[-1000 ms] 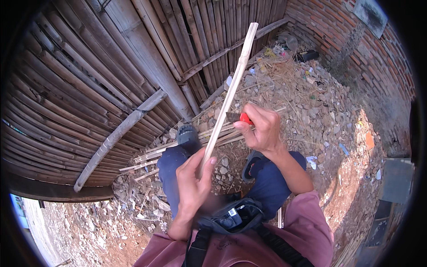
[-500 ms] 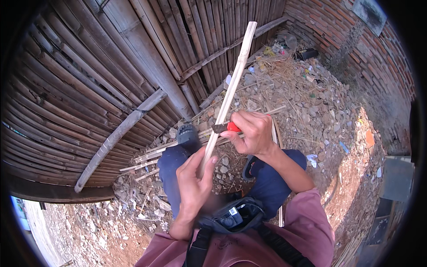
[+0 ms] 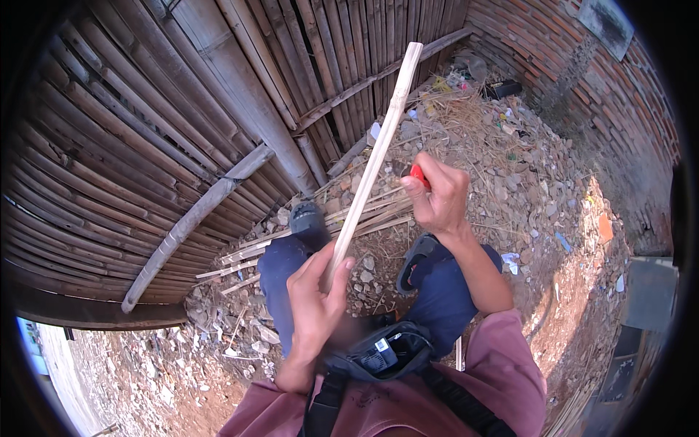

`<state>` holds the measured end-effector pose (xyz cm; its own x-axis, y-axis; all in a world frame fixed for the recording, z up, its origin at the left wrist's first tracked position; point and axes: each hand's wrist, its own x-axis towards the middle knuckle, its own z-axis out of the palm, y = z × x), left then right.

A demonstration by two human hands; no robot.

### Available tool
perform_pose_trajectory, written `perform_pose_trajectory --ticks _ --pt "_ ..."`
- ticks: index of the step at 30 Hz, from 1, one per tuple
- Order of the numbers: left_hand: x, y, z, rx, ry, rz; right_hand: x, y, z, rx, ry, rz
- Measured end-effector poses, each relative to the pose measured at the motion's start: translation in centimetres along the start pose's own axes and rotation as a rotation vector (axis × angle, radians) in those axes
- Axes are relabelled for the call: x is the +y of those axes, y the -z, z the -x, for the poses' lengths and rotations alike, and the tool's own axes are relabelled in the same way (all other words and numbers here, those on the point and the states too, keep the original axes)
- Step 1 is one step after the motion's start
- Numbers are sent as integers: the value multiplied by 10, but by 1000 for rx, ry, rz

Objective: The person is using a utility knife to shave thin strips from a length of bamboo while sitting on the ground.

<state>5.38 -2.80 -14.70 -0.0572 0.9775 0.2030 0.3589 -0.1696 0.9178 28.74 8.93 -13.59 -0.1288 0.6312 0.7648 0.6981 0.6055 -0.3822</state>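
My left hand (image 3: pixel 318 295) is closed around the lower end of a long, pale bamboo strip (image 3: pixel 375 156). The strip slants up and away, its far end standing in front of the slatted wall. To the right of the strip, and apart from it, my right hand (image 3: pixel 440 197) grips a small knife by its red handle (image 3: pixel 419 175). Most of the handle is covered by the fingers, and the blade barely shows. Behind and below the hands, several more split strips (image 3: pixel 378 216) lie on the ground between my feet.
A bamboo slat wall (image 3: pixel 145 131) with a crosswise pole (image 3: pixel 196 222) rises at the left. A brick wall (image 3: pixel 597 95) stands at the far right. Rubble and litter (image 3: pixel 502 175) cover the ground. An open black waist bag (image 3: pixel 382 352) hangs at my lap.
My right hand has lifted the knife off the strip and moved it up and to the right. The left hand and the strip have stayed nearly in place.
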Motion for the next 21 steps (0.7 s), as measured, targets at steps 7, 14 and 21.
perform_pose_trajectory --ticks 7,14,21 --pt "1 0 -6 47 -37 3 -37 -25 21 -144 218 -73" --pt "-1 -1 -6 49 -38 -10 -35 -32 23 -129 222 -23" --pt "-4 3 0 14 -26 -58 -17 -23 7 -93 25 -60"
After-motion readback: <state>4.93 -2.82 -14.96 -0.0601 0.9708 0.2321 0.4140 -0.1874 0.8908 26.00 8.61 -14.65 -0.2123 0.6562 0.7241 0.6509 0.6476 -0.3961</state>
